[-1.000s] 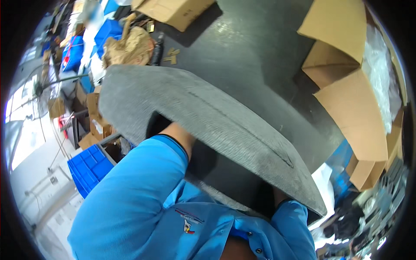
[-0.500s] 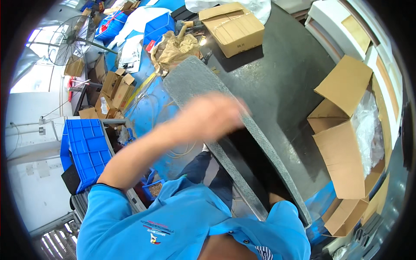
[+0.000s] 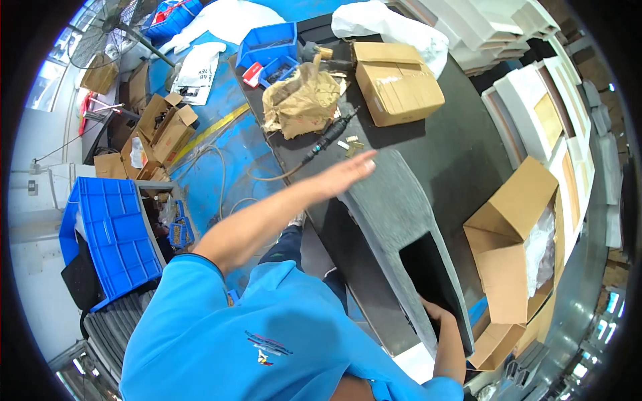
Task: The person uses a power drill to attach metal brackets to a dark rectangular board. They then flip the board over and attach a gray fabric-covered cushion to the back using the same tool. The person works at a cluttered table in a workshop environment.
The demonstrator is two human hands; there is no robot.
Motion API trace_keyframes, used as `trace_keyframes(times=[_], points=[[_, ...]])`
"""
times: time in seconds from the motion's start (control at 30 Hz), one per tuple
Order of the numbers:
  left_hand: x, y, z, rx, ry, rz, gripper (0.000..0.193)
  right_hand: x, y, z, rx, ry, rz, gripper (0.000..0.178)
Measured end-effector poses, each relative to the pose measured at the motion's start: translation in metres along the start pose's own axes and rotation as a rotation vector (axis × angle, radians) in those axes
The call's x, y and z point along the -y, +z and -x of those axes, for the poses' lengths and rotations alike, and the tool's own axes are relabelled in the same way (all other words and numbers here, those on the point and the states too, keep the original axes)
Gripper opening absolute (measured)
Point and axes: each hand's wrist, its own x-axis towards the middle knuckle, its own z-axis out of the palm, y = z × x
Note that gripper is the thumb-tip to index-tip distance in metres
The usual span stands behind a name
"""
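A long grey, rough-surfaced hollow piece (image 3: pixel 391 194) with a dark rectangular opening rests slantwise on the dark table, its near end close to my body. My left hand (image 3: pixel 351 175) lies flat with fingers stretched at the far left corner of the piece, seemingly touching its edge. At the near end my right hand (image 3: pixel 436 311) reaches into the opening and grips the left wall; some of its fingers are hidden. Just beyond the far end lie a black pen-shaped air tool (image 3: pixel 328 137) with a hose and a few small bits.
On the dark table (image 3: pixel 461 160) stand a closed carton (image 3: pixel 398 83), a crumpled brown paper bag (image 3: pixel 301 100) and blue bins (image 3: pixel 267 43). An open carton (image 3: pixel 501 267) with plastic film is at the right, near stacked white panels (image 3: pixel 535 100). A blue crate (image 3: pixel 120 234) stands left.
My left hand, blurred over the middle of the piece before, is now at its far left corner. My right hand, earlier hidden inside the opening, now shows. The view has shifted.
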Motion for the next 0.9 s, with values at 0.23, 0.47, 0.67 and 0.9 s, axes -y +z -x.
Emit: trace_keyframes(times=[0.23, 0.47, 0.67, 0.9], points=[[0.011, 0.043, -0.002, 0.044, 0.132, -0.197, 0.083, 0.174, 0.02, 0.216, -0.463, -0.305, -0.026, 0.051], [-0.004, 0.039, 0.011, 0.142, 0.043, -0.318, 0.077, 0.371, 0.041, 0.242, -0.865, -0.759, 0.117, 0.029], [0.013, -0.101, 0.022, 0.562, 0.026, -0.221, 0.047, 0.427, 0.089, 0.183, -1.129, -0.891, 0.412, 0.056], [0.189, -0.439, -0.033, -0.52, -0.343, -0.501, 0.019, 0.444, 0.09, 0.159, -1.297, -0.464, 0.242, 0.063]])
